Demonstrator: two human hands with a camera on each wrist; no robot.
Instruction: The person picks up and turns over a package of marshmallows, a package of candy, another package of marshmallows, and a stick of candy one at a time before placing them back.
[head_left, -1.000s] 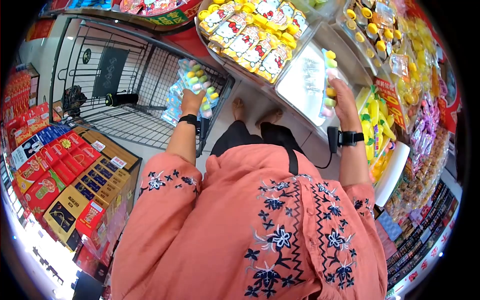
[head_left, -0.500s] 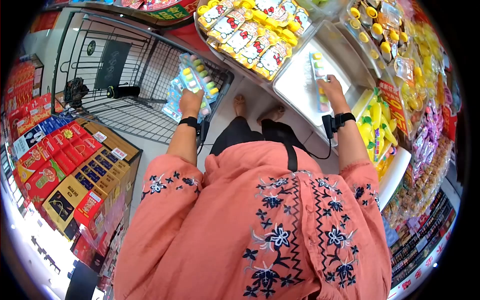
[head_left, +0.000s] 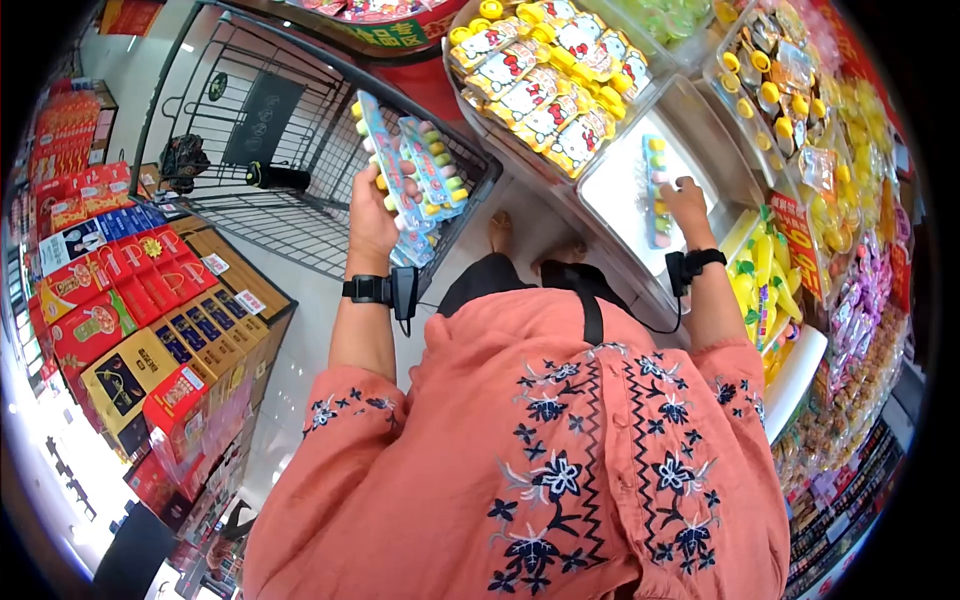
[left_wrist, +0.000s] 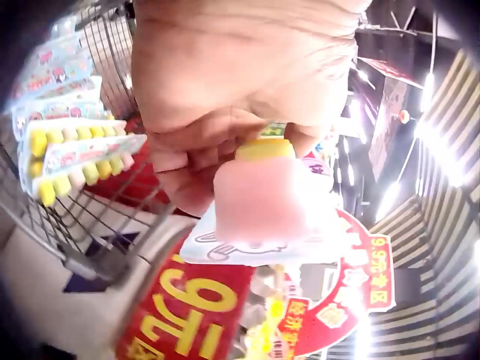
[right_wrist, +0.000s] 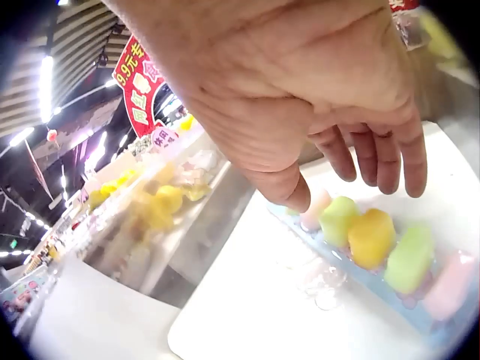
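Observation:
My left hand (head_left: 372, 225) grips a blue-backed pack of small pastel bottles (head_left: 388, 165), held upright over the near end of the shopping cart. In the left wrist view, a pink bottle with a yellow cap (left_wrist: 260, 199) shows below the curled fingers. Several similar packs (head_left: 432, 170) are in the cart beside it. My right hand (head_left: 687, 208) hovers at another blue pack (head_left: 657, 190), which lies in a white-bottomed bin (head_left: 612, 205). Its fingers hang apart and loosely bent above the pack, the thumb tip right at the pack's edge.
Yellow-capped Hello Kitty pouches (head_left: 555, 85) fill the bin left of the white one. Yellow fruit-shaped packs (head_left: 765, 275) lie on the right. The wire shopping cart (head_left: 330, 225) holds a black cylinder (head_left: 278, 177). Stacked gift boxes (head_left: 130, 320) stand at the left.
The right hand has lowered its pack into the white bin and let go of it. The left hand has lifted a pack, turning it upright away from the others in the cart.

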